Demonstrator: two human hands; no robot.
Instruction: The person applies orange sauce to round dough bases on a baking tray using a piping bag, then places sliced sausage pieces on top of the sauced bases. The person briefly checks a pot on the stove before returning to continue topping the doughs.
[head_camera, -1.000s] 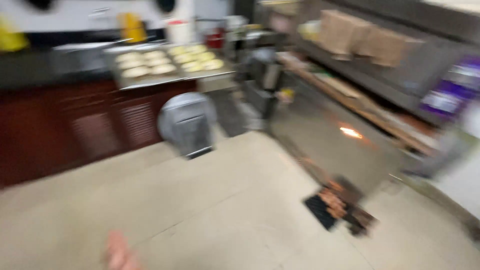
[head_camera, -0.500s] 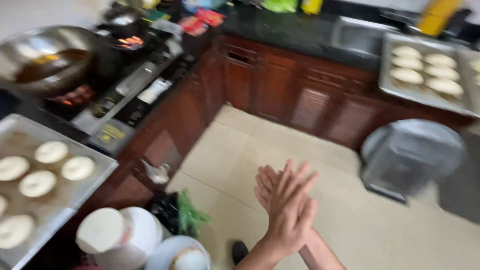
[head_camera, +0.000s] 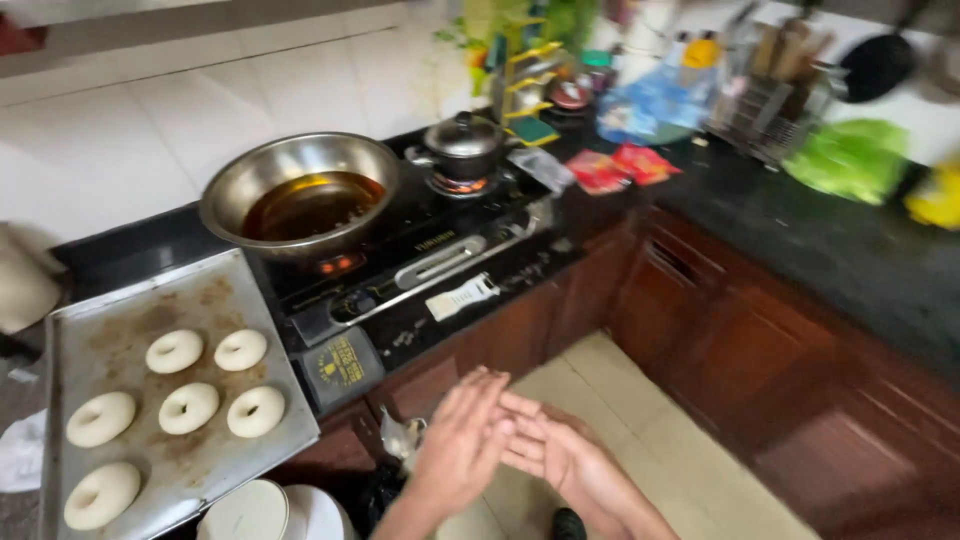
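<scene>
Six raw dough rings (head_camera: 188, 407) lie on a tray (head_camera: 120, 330) on the surface, none yet in the oil-filled wok (head_camera: 300, 195) just beside it. Left hand (head_camera: 462, 445) and right hand (head_camera: 565, 460), empty and open, press palm to palm below the counter edge.

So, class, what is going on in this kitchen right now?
A person stands at a stove with the left hand and right hand pressed together, palms touching, holding nothing. To the left, a metal tray carries six raw dough rings. A large pan of oil sits on a lit burner, with a small lidded pot on the burner behind it.
</scene>
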